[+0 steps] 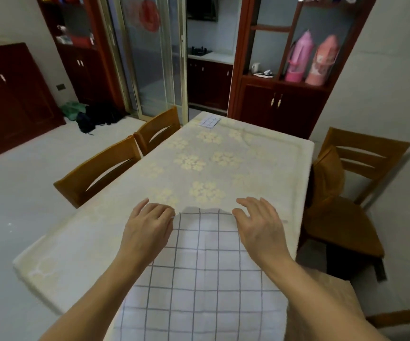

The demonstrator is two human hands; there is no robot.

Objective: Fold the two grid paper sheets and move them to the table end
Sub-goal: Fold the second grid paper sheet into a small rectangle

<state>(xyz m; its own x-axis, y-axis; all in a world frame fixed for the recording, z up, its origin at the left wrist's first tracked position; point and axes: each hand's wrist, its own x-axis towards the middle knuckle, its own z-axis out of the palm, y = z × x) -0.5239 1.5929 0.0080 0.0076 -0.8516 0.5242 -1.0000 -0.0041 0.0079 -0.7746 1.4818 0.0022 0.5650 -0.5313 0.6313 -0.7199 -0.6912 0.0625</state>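
A large white sheet with a blue grid lies on the near end of the table, and its far edge is lifted into a curve. My left hand pinches the far left corner of that sheet. My right hand holds the far right corner between thumb and palm side, its fingers spread forward. A small folded grid sheet lies flat at the far end of the table.
The table wears a pale cloth with yellow flower prints. Two wooden chairs stand along its left side and one chair along its right. Dark wooden cabinets and a glass sliding door line the far wall.
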